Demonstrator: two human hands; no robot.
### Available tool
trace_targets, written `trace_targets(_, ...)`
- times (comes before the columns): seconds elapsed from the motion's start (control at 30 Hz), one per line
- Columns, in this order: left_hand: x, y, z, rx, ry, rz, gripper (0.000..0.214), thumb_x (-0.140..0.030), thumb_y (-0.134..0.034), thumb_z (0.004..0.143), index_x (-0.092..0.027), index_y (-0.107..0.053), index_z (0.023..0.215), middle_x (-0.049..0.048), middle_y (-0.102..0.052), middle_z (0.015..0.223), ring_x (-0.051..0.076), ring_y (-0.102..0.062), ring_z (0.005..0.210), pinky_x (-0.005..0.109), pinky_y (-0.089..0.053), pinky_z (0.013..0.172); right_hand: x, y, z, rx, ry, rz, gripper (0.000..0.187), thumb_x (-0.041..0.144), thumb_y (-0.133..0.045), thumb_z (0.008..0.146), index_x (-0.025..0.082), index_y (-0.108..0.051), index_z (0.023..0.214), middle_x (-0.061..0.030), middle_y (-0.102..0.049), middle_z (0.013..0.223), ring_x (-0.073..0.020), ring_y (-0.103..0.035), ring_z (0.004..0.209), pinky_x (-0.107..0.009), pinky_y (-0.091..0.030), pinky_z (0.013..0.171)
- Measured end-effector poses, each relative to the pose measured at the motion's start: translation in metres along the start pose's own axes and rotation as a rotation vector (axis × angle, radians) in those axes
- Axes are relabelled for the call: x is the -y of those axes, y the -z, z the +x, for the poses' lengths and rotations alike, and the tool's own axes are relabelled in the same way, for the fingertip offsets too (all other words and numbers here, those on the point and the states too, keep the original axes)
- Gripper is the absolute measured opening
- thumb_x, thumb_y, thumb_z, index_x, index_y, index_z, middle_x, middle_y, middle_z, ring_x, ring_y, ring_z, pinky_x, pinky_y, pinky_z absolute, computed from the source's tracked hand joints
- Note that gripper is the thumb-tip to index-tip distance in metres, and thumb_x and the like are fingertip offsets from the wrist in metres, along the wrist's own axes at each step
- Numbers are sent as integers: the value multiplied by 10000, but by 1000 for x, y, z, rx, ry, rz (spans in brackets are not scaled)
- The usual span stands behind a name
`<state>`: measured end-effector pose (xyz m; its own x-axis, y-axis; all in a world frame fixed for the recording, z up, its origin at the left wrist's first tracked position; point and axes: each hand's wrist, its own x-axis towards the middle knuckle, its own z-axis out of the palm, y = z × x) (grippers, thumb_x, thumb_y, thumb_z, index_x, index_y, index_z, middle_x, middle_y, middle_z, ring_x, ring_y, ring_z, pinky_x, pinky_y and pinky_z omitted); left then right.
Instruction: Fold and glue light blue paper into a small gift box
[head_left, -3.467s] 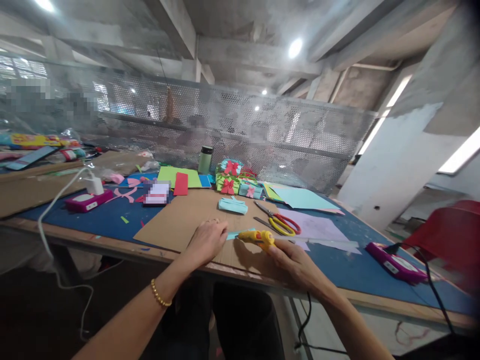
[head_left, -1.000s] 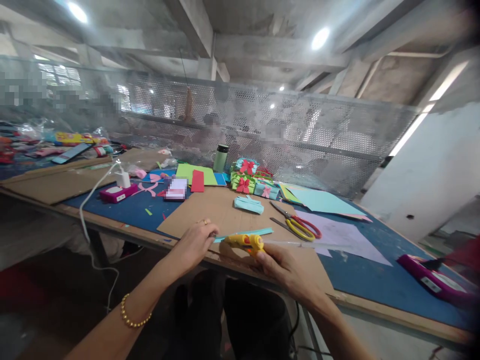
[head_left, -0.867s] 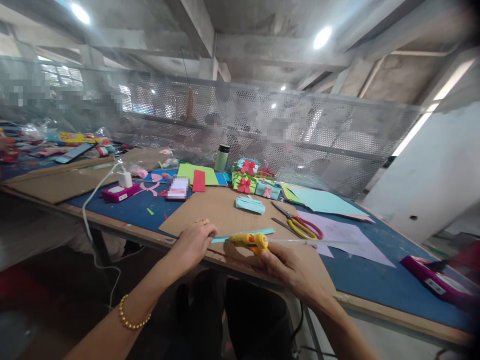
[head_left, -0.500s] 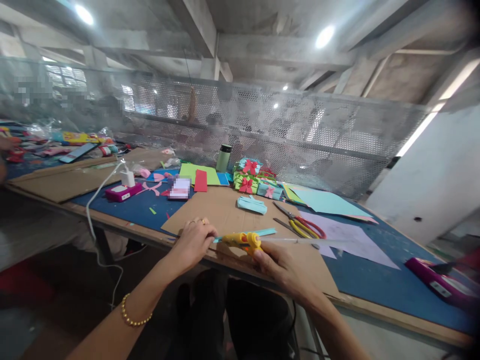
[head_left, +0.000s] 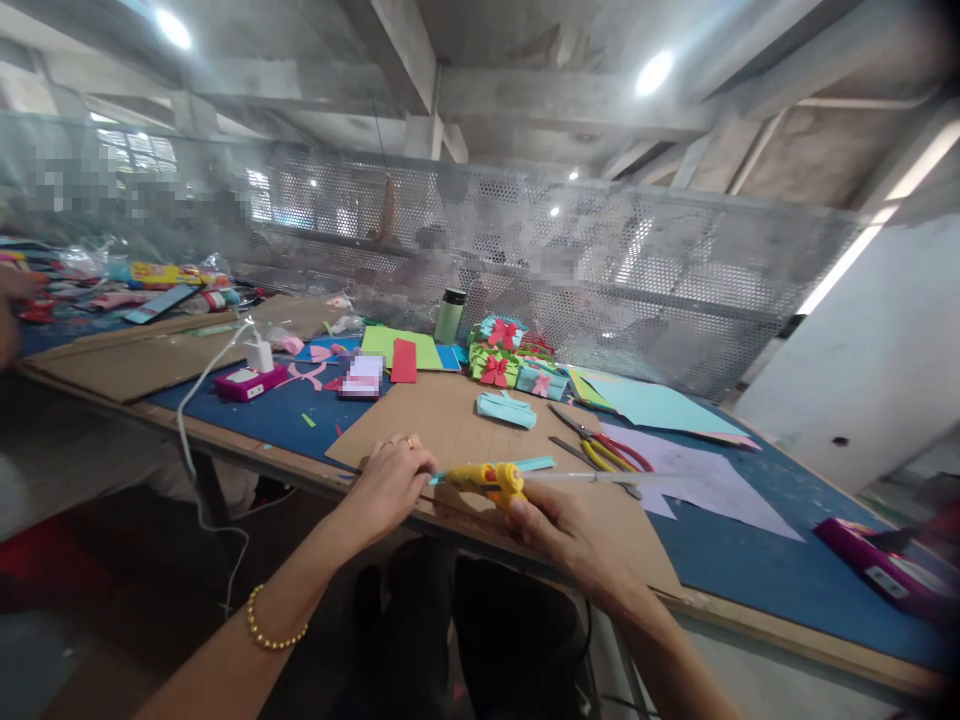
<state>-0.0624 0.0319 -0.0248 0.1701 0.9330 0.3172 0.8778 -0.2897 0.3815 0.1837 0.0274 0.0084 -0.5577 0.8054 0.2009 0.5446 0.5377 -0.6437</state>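
Observation:
My right hand [head_left: 562,522] is closed around a yellow hot glue gun [head_left: 480,479], whose nozzle points left toward my other hand. A long translucent glue stick [head_left: 622,477] sticks out of its back end. At the cardboard's front edge, my left hand [head_left: 391,480] has its fingers bent and pressed onto the end of a light-blue paper strip [head_left: 535,463]. The gun covers the middle of that strip. Beyond the hands lies a folded light-blue paper piece [head_left: 507,409]. Scissors [head_left: 600,445] with red and yellow handles rest right of it.
Brown cardboard [head_left: 442,410] covers the blue tabletop here. Small paper baskets with bows [head_left: 495,370], a green bottle [head_left: 450,316] and a phone [head_left: 362,377] stand or lie farther back. Lilac paper [head_left: 712,480] and a purple box [head_left: 877,560] are right; a white cable [head_left: 182,430] hangs left.
The view has shifted very slightly. Both hands, the glue gun and the paper strip keep nearly the same places.

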Motion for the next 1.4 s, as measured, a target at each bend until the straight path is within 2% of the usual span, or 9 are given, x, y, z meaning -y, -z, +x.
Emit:
trace_targets(0.1, 1, -1, -1, -10, -16, -9, 197, -155, -531, 917, -216, -719, 918, 51, -675, 989, 237, -575, 988, 365, -372, 818, -5, -3, 1, 10, -7, 18, 497, 590, -366, 966, 185, -526, 727, -1, -500, 663, -150, -457, 610, -270, -345, 577)
trace_targets(0.33, -1, 1, -1, 7, 3, 8, 194, -144, -536, 904, -210, -718, 914, 56, -677, 986, 240, -572, 992, 361, -376, 825, 2, 12, -6, -54, -32, -129, 460, 531, -410, 960, 203, -471, 643, 7, -456, 614, -144, -424, 582, -258, -341, 555)
trace_targets(0.63, -1, 3, -2, 14, -5, 10, 222, -139, -515, 918, -217, -721, 943, 48, -679, 1008, 228, -577, 1011, 360, -372, 839, -9, -4, 1, 8, 8, 2, 481, 559, -367, 974, 176, -541, 739, -4, -518, 690, -156, -479, 650, -269, -353, 613)
trace_targets(0.93, 0, 1, -3, -1, 7, 48, 198, -141, -532, 909, -216, -714, 920, 43, -675, 992, 230, -576, 990, 359, -374, 818, -7, 18, -14, -113, -2, -141, 497, 552, -401, 964, 188, -569, 671, 1, -533, 610, -149, -490, 579, -256, -386, 568)
trace_targets(1.03, -1, 2, -3, 12, 15, 54, 198, -147, -531, 918, -216, -716, 933, 47, -673, 1010, 235, -573, 1007, 364, -370, 822, -27, 35, -31, -286, -27, -104, 527, 612, -399, 945, 186, -669, 795, -28, -615, 690, -172, -556, 620, -270, -429, 588)
trace_targets(1.1, -2, 2, -4, 10, 3, 56, 200, -147, -527, 924, -215, -714, 942, 47, -669, 1020, 235, -570, 1017, 366, -366, 827, -50, 56, -49, -413, -121, -120, 560, 660, -409, 915, 187, -708, 891, -41, -631, 688, -188, -579, 611, -284, -449, 576)
trace_targets(1.27, -1, -1, -8, -38, -85, 95, 262, -131, -492, 949, -242, -713, 1036, 46, -644, 1017, 231, -557, 998, 364, -354, 811, -127, 130, -102, -672, -419, -530, 439, 600, -499, 869, 212, -702, 897, -130, -698, 811, -272, -667, 760, -373, -474, 696)
trace_targets(1.33, -1, -4, -10, -63, -128, 115, 332, -104, -474, 951, -278, -701, 1119, 43, -627, 1008, 227, -551, 977, 360, -349, 795, -158, 154, -120, -663, -410, -714, 390, 526, -458, 890, 222, -699, 932, -174, -706, 958, -292, -667, 861, -391, -470, 720)
trace_targets(1.4, 0, -6, -11, -77, -161, 143, 388, -81, -471, 946, -301, -684, 1184, 45, -612, 999, 226, -542, 962, 358, -345, 789, -184, 168, -132, -592, -481, -876, 394, 484, -419, 900, 226, -714, 935, -185, -702, 931, -307, -660, 793, -412, -448, 642)
